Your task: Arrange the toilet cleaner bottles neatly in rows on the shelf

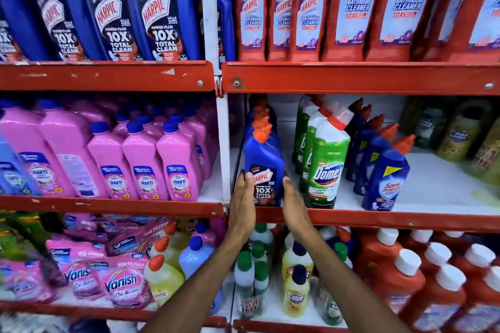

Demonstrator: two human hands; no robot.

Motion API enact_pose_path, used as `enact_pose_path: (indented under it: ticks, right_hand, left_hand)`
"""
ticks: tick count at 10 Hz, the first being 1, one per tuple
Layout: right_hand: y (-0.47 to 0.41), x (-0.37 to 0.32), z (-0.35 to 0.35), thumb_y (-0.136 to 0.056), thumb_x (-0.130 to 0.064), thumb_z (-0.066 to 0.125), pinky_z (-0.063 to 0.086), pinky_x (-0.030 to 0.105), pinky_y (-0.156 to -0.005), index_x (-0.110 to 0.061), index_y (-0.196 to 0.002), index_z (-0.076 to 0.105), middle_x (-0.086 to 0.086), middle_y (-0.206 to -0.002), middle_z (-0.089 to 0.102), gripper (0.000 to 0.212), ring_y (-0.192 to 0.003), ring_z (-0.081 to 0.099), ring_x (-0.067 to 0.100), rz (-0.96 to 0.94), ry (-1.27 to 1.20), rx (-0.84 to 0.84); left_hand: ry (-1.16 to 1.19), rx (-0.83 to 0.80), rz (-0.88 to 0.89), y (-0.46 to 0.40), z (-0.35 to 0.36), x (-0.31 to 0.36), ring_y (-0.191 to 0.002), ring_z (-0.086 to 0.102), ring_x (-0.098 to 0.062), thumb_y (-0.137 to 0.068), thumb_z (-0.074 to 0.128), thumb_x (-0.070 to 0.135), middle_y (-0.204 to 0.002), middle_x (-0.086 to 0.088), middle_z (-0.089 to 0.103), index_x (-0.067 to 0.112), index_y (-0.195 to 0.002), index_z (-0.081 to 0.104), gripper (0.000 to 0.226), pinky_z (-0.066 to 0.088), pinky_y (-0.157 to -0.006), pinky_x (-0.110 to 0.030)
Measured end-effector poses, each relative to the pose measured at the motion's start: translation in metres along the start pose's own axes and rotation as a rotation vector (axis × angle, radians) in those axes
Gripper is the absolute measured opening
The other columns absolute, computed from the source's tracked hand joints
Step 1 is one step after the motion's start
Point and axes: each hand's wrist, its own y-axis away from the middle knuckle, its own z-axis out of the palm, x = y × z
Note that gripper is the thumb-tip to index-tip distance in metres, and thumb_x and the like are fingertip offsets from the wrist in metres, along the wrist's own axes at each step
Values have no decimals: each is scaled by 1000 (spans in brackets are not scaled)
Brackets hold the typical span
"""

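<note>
A blue Harpic toilet cleaner bottle [263, 162] with an orange cap stands at the front of a row on the middle shelf [378, 220], just right of the white upright. My left hand [243, 203] presses flat against its left side. My right hand [293, 203] presses against its right side, so the bottle sits clamped between both palms. To its right stand a row of green Domex bottles [326, 165] and a row of blue Sani Fresh bottles [385, 178], both running back into the shelf.
Pink Shakti bottles [143, 162] fill the left bay. Large blue Harpic bottles [162, 8] and red bathroom cleaner bottles [351, 8] stand above. Below are Vanish packs [119, 281] and mixed small bottles [297, 278]. White shelf floor [446, 184] shows bare right of the Sani Fresh row.
</note>
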Motion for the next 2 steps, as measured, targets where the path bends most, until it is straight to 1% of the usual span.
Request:
enact_pose_path:
  ticks: [1,2]
  right_hand:
    - [-3,-1,0,-105,-46,26,44,33,-109,-24,-141,54,1,-136,64,51,-121,60,13,19,4,-3]
    - [1,-1,0,-102,-47,29,49,40,-105,-26,-129,63,1,-123,71,48,-116,65,17,-27,1,98]
  left_hand:
    - [-5,-29,-31,-5,-3,-9,-141,50,-14,-81,38,89,-156,1,51,25,-155,40,98,37,-123,-42]
    - [-58,-14,-22,-5,-5,-10,-148,44,-20,-86,39,86,-160,-3,47,27,-156,38,92,29,-127,-45]
